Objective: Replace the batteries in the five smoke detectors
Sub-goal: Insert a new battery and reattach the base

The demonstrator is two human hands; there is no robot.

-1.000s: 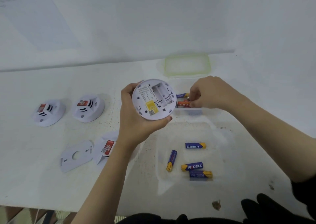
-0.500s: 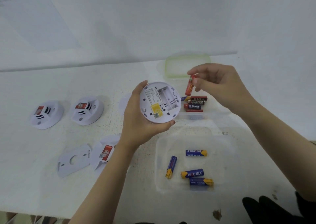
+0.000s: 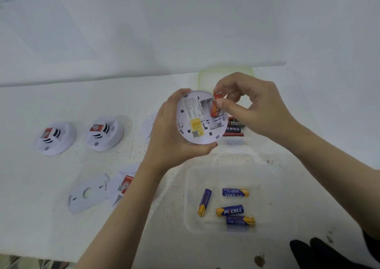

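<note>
The left grip [image 3: 168,137] cupped the detector [image 3: 192,116] by its rim. The right grip [image 3: 257,104] pinched a battery [image 3: 214,108] over the bay [image 3: 203,106]; judged light, rigid, smooth, prone to slipping.

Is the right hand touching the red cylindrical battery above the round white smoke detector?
Touching. The head view shows the right hand pinching the red cylindrical battery between thumb and fingers, over the round white smoke detector.
</note>
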